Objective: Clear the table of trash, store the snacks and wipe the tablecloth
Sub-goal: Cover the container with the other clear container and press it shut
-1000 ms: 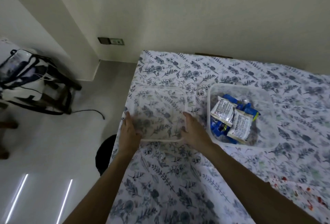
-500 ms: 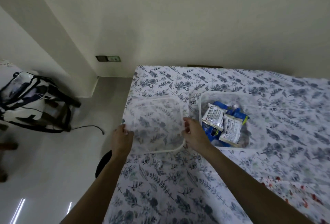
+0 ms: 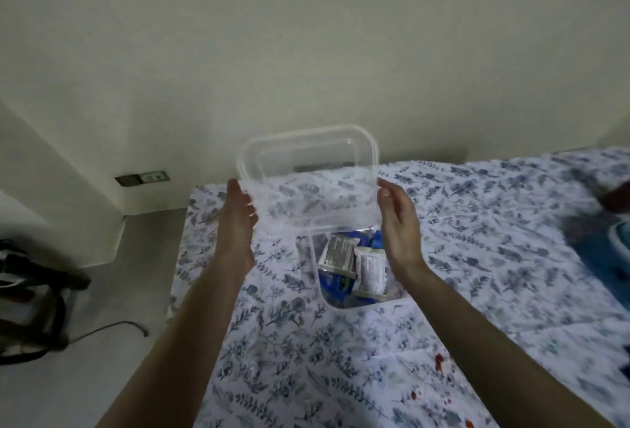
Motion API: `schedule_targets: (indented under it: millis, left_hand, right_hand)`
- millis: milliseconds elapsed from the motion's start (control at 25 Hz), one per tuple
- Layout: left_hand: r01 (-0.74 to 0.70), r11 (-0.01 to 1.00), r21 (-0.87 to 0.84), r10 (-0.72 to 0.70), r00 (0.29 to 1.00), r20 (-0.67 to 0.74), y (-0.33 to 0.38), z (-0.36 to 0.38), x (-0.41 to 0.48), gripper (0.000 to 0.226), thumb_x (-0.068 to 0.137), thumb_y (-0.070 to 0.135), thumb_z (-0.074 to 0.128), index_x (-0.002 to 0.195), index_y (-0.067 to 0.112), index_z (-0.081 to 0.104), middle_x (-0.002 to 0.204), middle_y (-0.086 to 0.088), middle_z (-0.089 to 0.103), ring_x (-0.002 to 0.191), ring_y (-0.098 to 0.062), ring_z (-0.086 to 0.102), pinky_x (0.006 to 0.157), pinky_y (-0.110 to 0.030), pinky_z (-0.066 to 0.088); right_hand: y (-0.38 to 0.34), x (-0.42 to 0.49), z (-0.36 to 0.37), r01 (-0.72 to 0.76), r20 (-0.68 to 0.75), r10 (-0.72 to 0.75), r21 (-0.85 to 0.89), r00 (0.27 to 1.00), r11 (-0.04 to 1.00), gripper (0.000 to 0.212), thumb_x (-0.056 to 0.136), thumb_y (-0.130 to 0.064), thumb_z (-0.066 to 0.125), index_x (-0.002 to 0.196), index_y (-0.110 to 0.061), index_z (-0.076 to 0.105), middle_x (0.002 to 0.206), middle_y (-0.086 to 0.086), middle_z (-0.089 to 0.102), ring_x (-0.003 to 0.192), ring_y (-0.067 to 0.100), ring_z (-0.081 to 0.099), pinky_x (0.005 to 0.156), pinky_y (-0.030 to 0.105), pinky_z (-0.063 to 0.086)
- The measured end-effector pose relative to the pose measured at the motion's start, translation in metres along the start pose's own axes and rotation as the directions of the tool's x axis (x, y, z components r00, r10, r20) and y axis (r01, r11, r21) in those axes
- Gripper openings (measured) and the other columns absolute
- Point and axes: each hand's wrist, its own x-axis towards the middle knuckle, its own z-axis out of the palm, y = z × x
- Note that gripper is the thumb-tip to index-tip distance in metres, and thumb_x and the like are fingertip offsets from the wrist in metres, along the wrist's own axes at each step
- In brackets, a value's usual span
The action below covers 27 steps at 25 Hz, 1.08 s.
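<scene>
A clear plastic lid is held up in the air, tilted, above the table's far left part. My left hand grips its left edge and my right hand grips its right edge. Just below and in front of the lid sits a clear plastic container on the floral tablecloth. Inside it lie blue and white snack packets. My right wrist hides the container's right side.
Red stains mark the tablecloth at the lower right. A blue object lies blurred at the right edge. On the floor to the left stand a bag on a dark stand and a cable. A wall socket sits low on the wall.
Both hands have lifted the lid off the tablecloth and carried it right, over the snack container. The view has tilted upward.
</scene>
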Motion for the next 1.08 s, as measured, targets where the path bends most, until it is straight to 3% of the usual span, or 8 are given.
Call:
schedule_targets:
  millis: [80,200,320,440,600,800,960,1080]
  left_hand:
    - [0.064,0.997,-0.051,-0.061,0.997,0.053,-0.003,0.019,-0.009,0.075,0.092,0.065,0.030,0.141,0.011,0.043,0.146,-0.012,0.048,0.131,-0.026,0.049,0.118,-0.046,0.021]
    - [0.131,0.989,-0.063,-0.121,0.981,0.151,-0.010,0.030,-0.016,0.065,0.090,0.060,0.040,0.135,0.014,0.049,0.143,-0.012,0.050,0.135,-0.025,0.044,0.120,-0.043,0.023]
    - [0.137,0.988,-0.064,-0.115,0.955,0.273,-0.026,0.035,-0.019,0.042,0.093,0.029,0.041,0.130,0.012,0.052,0.137,-0.015,0.053,0.132,-0.028,0.046,0.118,-0.039,0.028]
    - [0.060,0.998,0.017,-0.062,0.931,0.360,-0.047,0.033,-0.021,0.040,0.088,0.019,0.043,0.126,0.018,0.057,0.132,-0.007,0.061,0.127,-0.025,0.052,0.117,-0.044,0.029]
    - [-0.050,0.980,0.191,-0.012,0.950,0.313,-0.073,0.037,-0.033,0.045,0.091,0.048,0.052,0.131,0.027,0.051,0.138,0.011,0.051,0.127,-0.016,0.047,0.115,-0.044,0.025]
    - [-0.138,0.912,0.387,0.017,0.954,0.300,-0.117,0.050,-0.038,0.072,0.089,0.006,0.061,0.147,0.023,0.022,0.140,0.010,0.038,0.132,-0.015,0.040,0.108,-0.036,0.039]
    - [-0.233,0.757,0.610,0.082,0.961,0.265,-0.139,0.060,-0.039,0.069,0.094,0.004,0.053,0.151,0.011,0.016,0.158,-0.005,0.024,0.144,-0.022,0.026,0.110,-0.022,0.021]
    - [-0.269,0.718,0.642,0.147,0.960,0.238,-0.143,0.066,-0.043,0.064,0.095,0.006,0.050,0.151,0.009,0.018,0.158,-0.009,0.024,0.145,-0.023,0.024,0.108,-0.019,0.018]
  right_hand:
    - [-0.005,0.000,-0.023,-0.114,-0.007,0.118,0.179,0.993,0.977,0.032,0.099,-0.040,0.038,0.114,-0.025,0.062,0.116,-0.004,0.065,0.109,0.008,0.060,0.095,0.024,0.047]
    - [0.004,0.002,-0.046,-0.285,0.003,0.299,0.314,0.954,0.906,0.064,0.093,-0.057,0.029,0.131,-0.010,0.050,0.136,0.007,0.054,0.123,0.014,0.051,0.112,0.033,0.034]
    - [0.020,0.000,-0.066,-0.392,0.176,0.354,0.301,0.919,0.869,0.076,0.083,-0.072,0.027,0.136,-0.020,0.045,0.148,0.000,0.042,0.136,0.013,0.037,0.117,0.035,0.021]
    - [0.038,0.002,-0.082,-0.440,0.290,0.375,0.202,0.880,0.875,0.062,0.084,-0.069,0.036,0.126,-0.029,0.057,0.134,-0.001,0.057,0.126,0.017,0.050,0.104,0.043,0.035]
    - [0.056,0.003,-0.093,-0.382,0.282,0.364,0.010,0.888,0.924,0.053,0.088,-0.037,0.058,0.138,-0.028,0.041,0.134,-0.002,0.052,0.111,0.013,0.054,0.084,0.029,0.045]
    - [0.087,-0.006,-0.104,-0.323,0.355,0.396,-0.248,0.847,0.913,0.065,0.092,-0.014,0.057,0.148,-0.019,0.023,0.146,-0.006,0.032,0.132,0.015,0.036,0.099,0.015,0.037]
    - [0.106,-0.009,-0.113,-0.281,0.382,0.425,-0.377,0.821,0.882,0.070,0.094,-0.017,0.054,0.149,-0.017,0.012,0.156,0.002,0.020,0.142,0.022,0.025,0.115,0.044,0.027]
    - [0.111,-0.012,-0.110,-0.217,0.373,0.400,-0.444,0.837,0.869,0.068,0.095,-0.015,0.050,0.150,-0.009,0.009,0.157,0.004,0.015,0.144,0.018,0.016,0.115,0.028,0.015]
